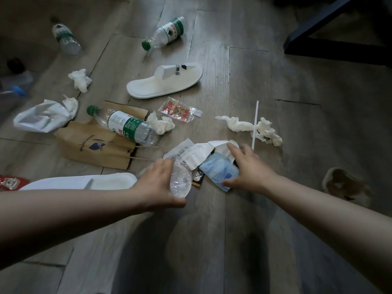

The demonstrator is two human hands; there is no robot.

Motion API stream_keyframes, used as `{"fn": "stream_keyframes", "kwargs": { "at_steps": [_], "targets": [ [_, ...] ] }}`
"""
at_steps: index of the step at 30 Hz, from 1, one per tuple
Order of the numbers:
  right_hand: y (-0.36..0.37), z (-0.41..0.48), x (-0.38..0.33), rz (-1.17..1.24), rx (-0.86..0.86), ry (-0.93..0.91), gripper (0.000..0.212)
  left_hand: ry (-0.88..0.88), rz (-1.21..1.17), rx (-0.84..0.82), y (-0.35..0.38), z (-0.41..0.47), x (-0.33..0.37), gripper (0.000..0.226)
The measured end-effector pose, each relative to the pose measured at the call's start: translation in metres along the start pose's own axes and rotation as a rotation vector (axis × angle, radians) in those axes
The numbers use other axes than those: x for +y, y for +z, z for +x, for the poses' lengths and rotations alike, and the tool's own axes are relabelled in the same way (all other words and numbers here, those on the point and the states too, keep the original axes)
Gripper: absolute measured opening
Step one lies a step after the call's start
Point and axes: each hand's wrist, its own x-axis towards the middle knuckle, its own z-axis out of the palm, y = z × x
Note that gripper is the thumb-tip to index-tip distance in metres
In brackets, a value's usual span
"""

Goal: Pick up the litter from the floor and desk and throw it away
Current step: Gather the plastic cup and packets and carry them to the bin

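Litter lies across the wooden floor (265, 85). My left hand (158, 185) grips a clear plastic cup (180, 182) low over the floor. My right hand (250, 168) presses down on a pile of white paper (197, 152) and a light blue packet (218, 169), thumb at the packet's near edge. A small dark wrapper (198, 179) lies between the hands. Three green-capped bottles lie around: one (127, 126) on a brown paper bag (95, 147), one (165, 33) farther off, one (66, 40) at far left. Crumpled tissues (252, 127) and a white straw (255, 125) lie right of centre.
Two white slippers lie on the floor, one (167, 81) at centre, one (84, 182) beside my left forearm. A red-printed clear wrapper (179, 110), more tissues (80, 79), a white plastic bag (42, 116) and a red packet (10, 182) lie left. A dark furniture leg (318, 47) stands top right.
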Motion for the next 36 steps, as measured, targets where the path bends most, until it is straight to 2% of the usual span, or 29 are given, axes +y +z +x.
{"fn": "stream_keyframes", "kwargs": {
  "at_steps": [4,10,20,23,28,33,36],
  "targets": [
    [0.004,0.024,-0.003,-0.087,-0.067,-0.018,0.122,-0.032,-0.019,0.008,-0.004,0.001,-0.007,0.096],
    [0.019,0.036,0.003,-0.275,-0.102,-0.051,0.114,-0.048,-0.013,-0.003,-0.001,0.004,-0.013,0.095],
    [0.036,0.019,0.009,-0.102,0.071,-0.033,0.081,-0.069,-0.014,-0.007,-0.001,0.012,-0.009,0.092],
    [0.039,0.015,0.009,-0.063,0.102,-0.008,0.078,-0.065,-0.01,-0.007,-0.004,0.012,-0.007,0.091],
    [0.043,0.014,0.01,-0.061,0.117,0.032,0.083,-0.007,0.041,-0.031,-0.005,0.012,-0.004,0.096],
    [0.034,0.018,0.005,-0.023,0.076,0.025,0.119,-0.025,0.052,-0.032,-0.01,0.012,-0.009,0.095],
    [0.032,0.023,0.0,-0.035,0.027,0.035,0.12,-0.043,0.038,-0.051,-0.013,0.013,-0.018,0.096]
  ]
}}
